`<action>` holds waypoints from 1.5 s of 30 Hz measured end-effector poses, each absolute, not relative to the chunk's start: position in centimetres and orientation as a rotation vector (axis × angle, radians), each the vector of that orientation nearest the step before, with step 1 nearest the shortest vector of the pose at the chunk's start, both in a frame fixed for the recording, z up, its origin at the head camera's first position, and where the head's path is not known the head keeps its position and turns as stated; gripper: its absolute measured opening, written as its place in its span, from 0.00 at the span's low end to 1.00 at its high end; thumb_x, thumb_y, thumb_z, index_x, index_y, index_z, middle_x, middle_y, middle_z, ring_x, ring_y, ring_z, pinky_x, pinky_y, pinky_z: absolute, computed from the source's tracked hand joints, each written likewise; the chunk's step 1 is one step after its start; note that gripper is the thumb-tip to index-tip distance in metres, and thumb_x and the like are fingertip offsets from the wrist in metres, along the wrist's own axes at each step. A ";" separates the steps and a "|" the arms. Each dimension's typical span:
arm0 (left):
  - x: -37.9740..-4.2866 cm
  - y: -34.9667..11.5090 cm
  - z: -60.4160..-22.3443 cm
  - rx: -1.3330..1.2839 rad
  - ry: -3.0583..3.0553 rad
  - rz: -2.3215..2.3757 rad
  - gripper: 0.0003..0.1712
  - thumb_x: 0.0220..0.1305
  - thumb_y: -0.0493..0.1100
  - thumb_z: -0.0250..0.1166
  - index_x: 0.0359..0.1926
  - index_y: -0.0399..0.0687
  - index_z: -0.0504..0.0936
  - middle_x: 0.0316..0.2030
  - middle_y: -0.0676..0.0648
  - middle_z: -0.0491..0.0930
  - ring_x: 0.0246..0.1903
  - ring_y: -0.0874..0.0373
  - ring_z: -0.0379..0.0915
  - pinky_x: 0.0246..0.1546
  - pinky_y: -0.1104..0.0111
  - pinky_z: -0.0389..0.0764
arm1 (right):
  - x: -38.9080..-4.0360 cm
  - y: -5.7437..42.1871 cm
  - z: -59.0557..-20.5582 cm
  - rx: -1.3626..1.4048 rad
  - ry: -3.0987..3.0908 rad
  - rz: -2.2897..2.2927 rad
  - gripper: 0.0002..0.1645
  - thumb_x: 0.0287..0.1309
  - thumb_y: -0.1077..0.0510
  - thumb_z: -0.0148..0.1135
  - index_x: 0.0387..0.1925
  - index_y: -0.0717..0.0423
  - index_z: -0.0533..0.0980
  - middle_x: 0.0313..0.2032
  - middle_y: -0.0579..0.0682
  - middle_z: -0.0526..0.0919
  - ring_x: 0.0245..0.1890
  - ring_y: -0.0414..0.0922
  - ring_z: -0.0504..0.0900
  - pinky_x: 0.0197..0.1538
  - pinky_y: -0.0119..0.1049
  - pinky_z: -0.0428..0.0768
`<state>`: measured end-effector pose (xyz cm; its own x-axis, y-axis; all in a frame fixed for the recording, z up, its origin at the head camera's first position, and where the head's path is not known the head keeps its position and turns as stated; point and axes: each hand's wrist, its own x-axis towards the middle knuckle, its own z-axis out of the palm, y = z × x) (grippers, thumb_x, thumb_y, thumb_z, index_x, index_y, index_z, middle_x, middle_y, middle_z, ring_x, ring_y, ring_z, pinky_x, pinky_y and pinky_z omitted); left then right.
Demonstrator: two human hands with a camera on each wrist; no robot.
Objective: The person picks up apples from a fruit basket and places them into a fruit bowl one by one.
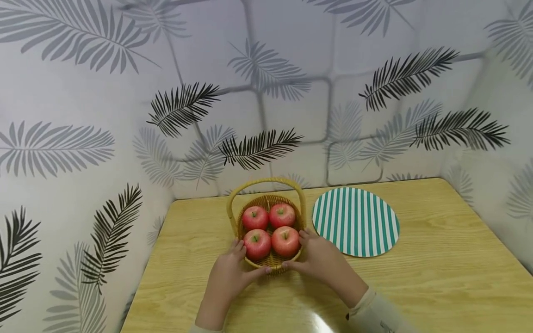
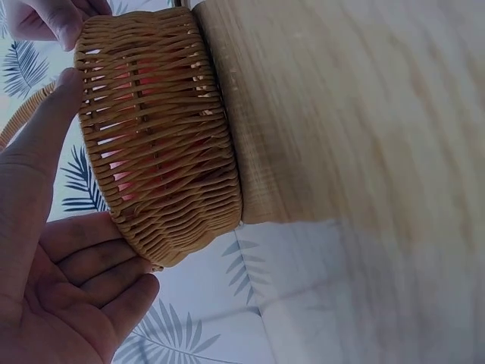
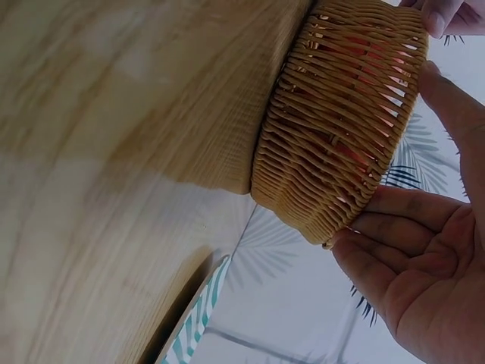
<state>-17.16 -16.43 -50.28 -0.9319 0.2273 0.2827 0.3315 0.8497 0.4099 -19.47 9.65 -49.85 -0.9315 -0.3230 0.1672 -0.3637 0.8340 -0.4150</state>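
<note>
A woven wicker basket with an arched handle stands on the wooden table, holding several red apples. From the near left side, my left hand grips its rim, thumb at the front and fingers along the side. My right hand grips the near right side in the same way, the two thumbs close together at the front. The left wrist view shows the basket's wall between thumb and fingers, with red apple skin behind the weave. In the right wrist view, the fingers touch the basket's side.
To the right of the basket lies a round mat with green and white stripes. The wooden table reaches back to a wall with a leaf pattern, and another patterned wall stands at the left.
</note>
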 end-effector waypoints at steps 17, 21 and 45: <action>-15.4 -17.2 -50.8 -0.361 -2.816 -0.752 0.55 0.52 0.75 0.76 0.63 0.32 0.83 0.65 0.31 0.80 0.70 0.37 0.75 0.62 0.46 0.84 | -18.3 9.0 -50.2 0.593 -2.857 0.608 0.58 0.48 0.25 0.78 0.62 0.69 0.81 0.61 0.65 0.85 0.65 0.62 0.83 0.62 0.56 0.86; -14.9 -17.4 -50.9 -0.355 -2.810 -0.728 0.54 0.52 0.75 0.76 0.61 0.32 0.85 0.63 0.31 0.81 0.68 0.38 0.76 0.61 0.47 0.85 | -17.8 8.8 -50.2 0.593 -2.873 0.614 0.58 0.49 0.25 0.77 0.63 0.69 0.81 0.62 0.65 0.84 0.66 0.62 0.83 0.60 0.55 0.87; -13.0 -18.3 -50.3 -0.294 -2.832 -0.844 0.54 0.51 0.73 0.78 0.60 0.30 0.85 0.66 0.33 0.80 0.69 0.37 0.75 0.61 0.45 0.85 | -15.4 8.0 -49.6 0.603 -2.876 0.657 0.54 0.50 0.27 0.79 0.62 0.66 0.82 0.63 0.64 0.84 0.67 0.60 0.82 0.59 0.55 0.88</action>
<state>-13.02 -18.30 -50.35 -0.9659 0.1387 0.2187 0.2358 0.8203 0.5211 -15.41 8.01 -49.63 -0.9116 -0.3525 0.2114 -0.4093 0.8254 -0.3889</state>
